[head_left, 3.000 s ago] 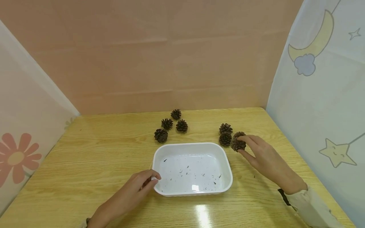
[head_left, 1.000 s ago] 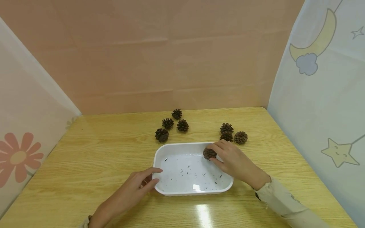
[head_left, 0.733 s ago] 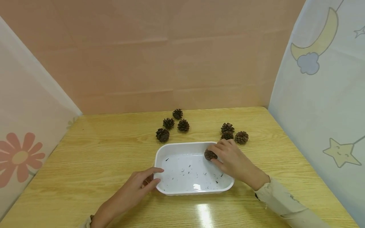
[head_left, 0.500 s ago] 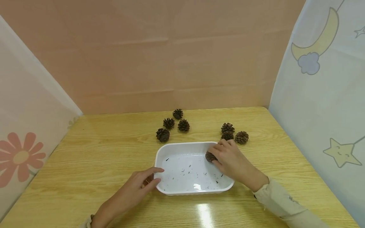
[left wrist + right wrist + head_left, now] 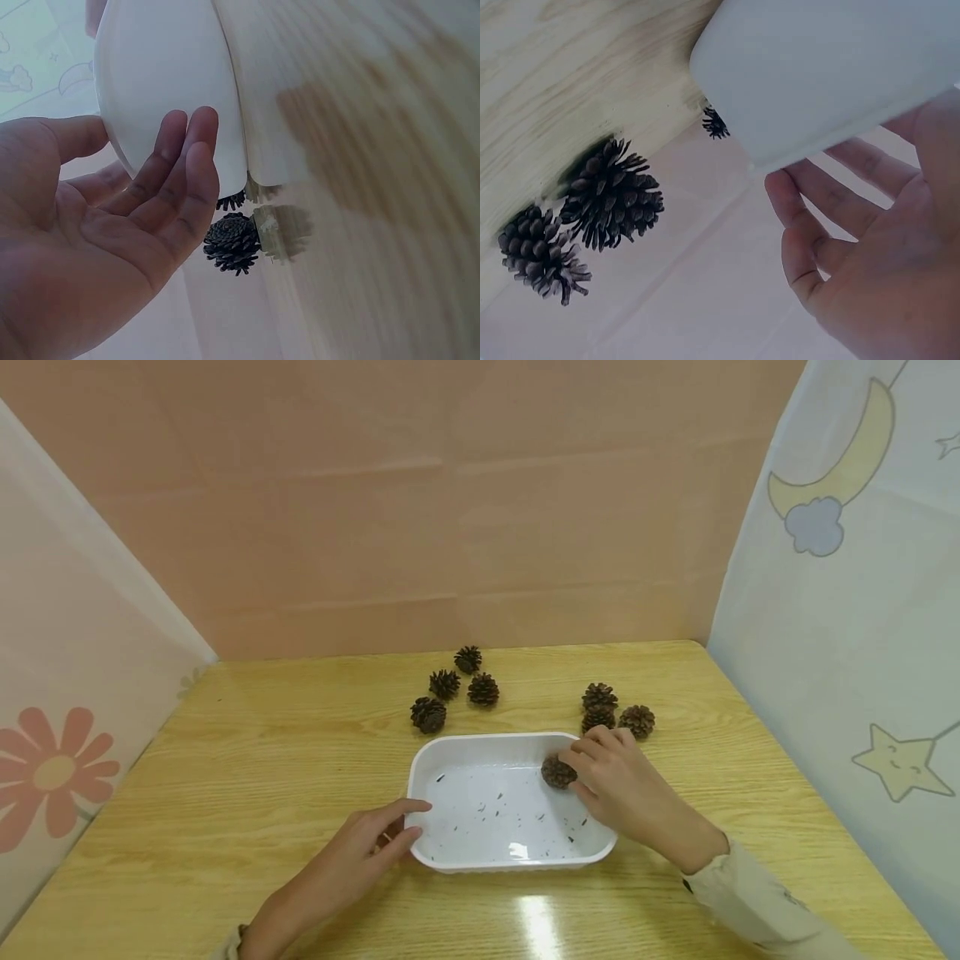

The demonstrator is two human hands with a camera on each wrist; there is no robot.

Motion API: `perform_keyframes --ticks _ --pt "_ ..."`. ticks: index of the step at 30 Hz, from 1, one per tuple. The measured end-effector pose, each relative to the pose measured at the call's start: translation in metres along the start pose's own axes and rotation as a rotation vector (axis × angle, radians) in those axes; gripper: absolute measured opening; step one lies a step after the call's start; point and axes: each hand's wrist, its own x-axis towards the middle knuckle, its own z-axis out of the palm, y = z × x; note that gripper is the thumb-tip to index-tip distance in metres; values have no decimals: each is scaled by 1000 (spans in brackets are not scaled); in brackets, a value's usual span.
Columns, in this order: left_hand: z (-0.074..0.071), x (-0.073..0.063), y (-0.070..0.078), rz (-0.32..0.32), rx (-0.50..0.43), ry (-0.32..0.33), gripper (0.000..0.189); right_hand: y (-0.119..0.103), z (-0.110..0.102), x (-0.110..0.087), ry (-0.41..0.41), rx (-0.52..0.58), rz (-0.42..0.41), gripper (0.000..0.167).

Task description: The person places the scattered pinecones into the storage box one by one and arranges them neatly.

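Note:
A white plastic tray (image 5: 498, 865) stands on the wooden table, with small dark flecks on its floor. In its far right corner lies a pine cone (image 5: 558, 772). My right hand (image 5: 618, 785) is over the tray's right rim, index finger and thumb loosely beside that cone; whether they touch it is hard to tell. In the right wrist view the other fingers (image 5: 829, 202) hang outside the tray wall. My left hand (image 5: 348, 860) rests at the tray's left rim with index finger and thumb over the edge. Its remaining fingers (image 5: 176, 165) lie along the outer wall, relaxed.
Behind the tray on the left sit several pine cones (image 5: 428, 715). A second group of pine cones (image 5: 637, 722) lies just beyond the right hand. A peach cloth wall (image 5: 450, 527) closes the back, and printed cloths (image 5: 847, 635) stand at both sides.
My right hand carried a pine cone from the right group into the tray, then loosened and drew slightly right. The left index finger straightened from its earlier curl on the rim.

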Motion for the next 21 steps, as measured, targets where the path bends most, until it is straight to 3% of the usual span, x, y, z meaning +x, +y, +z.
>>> perform_keyframes --ticks 10,21 --pt "1 -1 0 -3 5 -1 36 19 -14 -1 157 42 -22 30" --pt "1 -2 0 26 2 6 36 54 -24 1 214 86 36 26"
